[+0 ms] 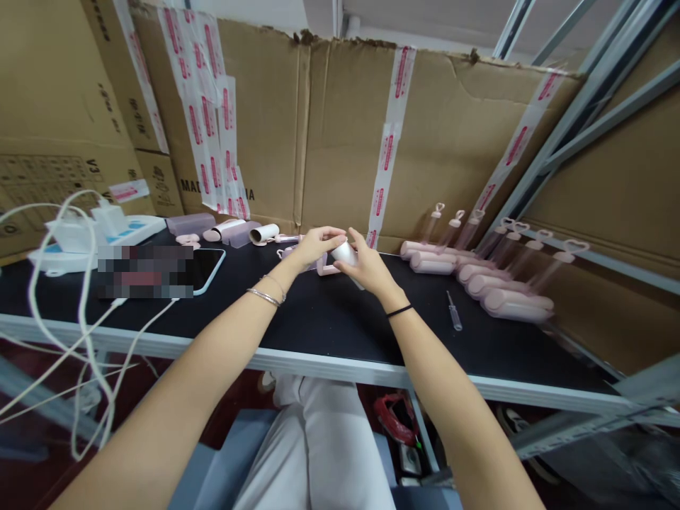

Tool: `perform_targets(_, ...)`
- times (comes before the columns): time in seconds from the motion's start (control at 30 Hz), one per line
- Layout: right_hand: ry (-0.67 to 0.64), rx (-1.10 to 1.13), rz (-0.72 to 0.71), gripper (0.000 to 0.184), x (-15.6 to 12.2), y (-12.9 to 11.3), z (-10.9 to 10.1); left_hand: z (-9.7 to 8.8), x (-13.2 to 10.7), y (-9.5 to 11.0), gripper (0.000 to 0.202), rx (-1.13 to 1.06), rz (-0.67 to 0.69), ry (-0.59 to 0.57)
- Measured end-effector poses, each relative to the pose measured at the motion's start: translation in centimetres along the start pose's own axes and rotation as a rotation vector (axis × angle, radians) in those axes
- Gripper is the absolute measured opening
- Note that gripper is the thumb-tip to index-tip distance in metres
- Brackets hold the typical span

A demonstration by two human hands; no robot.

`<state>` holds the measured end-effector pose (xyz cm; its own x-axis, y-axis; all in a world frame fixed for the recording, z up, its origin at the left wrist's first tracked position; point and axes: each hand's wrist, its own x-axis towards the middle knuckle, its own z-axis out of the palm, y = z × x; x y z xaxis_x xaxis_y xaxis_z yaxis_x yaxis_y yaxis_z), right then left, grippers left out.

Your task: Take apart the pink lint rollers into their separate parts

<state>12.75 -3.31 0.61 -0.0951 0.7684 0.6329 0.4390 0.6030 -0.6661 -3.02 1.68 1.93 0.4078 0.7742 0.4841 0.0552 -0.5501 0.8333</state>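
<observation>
A white cylindrical part (pixel 345 253) is held tilted above the black tabletop. My right hand (pixel 369 265) wraps its thumb and fingers around the body of this part. At its upper end are the closed fingertips of my left hand (pixel 316 246); the exact contact there is too small to make out. Just behind and below my hands lies a pale pink frame-like piece (pixel 328 268), partly hidden. Beyond my left hand is a small clear-and-pink piece (pixel 288 239).
Pink handheld units with heart-shaped loops (pixel 499 283) line the right side, near a small screwdriver (pixel 454 312). Loose shells and a white tube (pixel 264 234) lie back left. A phone (pixel 208 270), cables and a power strip (pixel 151 227) occupy the left. Cardboard (pixel 340 142) walls the back.
</observation>
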Motion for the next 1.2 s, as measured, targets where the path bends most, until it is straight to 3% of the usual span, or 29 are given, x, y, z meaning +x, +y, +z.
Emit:
perform_targets(0.13, 0.026, 0.031, 0.039, 0.074, 0.1, 0.3, -0.4, 0.7, -0.3, -0.4, 0.043, 0.088, 0.08, 0.013)
perform_targets(0.33, 0.067, 0.003, -0.058, 0.058, 0.3, 0.9, -0.6, 1.3, -1.1, -0.2, 0.051, 0.384, 0.232, -0.051)
perform_targets(0.47, 0.046, 0.005, -0.068, 0.051, 0.4, 0.7, -1.2, 1.7, -1.1, -0.1, 0.053, 0.507, 0.186, -0.105)
perform_targets(0.63, 0.288, 0.002, -0.068, 0.039, 0.8, 0.5, -2.6, 0.8, 1.7, -0.7, 0.052, 0.809, -0.055, 0.121)
perform_targets(0.67, 0.336, -0.013, -0.06, 0.037, 0.9, 0.6, -2.9, 0.6, 2.5, -0.7, 0.049, 0.931, -0.07, 0.1)
perform_targets(0.77, 0.449, -0.013, 0.006, 0.033, 1.2, 1.6, -3.4, 0.8, 4.4, -1.0, 0.036, 1.285, -0.049, -0.112)
perform_targets(0.83, 0.509, 0.042, 0.081, 0.033, 1.3, 2.3, -3.6, 1.5, 5.5, -1.2, 0.032, 1.414, -0.076, -0.214)
perform_targets(1.0, 0.656, 0.301, 0.273, 0.031, 1.9, 3.0, -4.5, 3.2, 7.2, -2.7, 0.033, 1.438, -0.192, -0.27)
perform_targets(1.2, 0.74, 0.566, 0.495, 0.029, 2.3, 3.3, -6.2, 2.4, 7.7, -4.0, 0.036, 1.365, -0.255, -0.367)
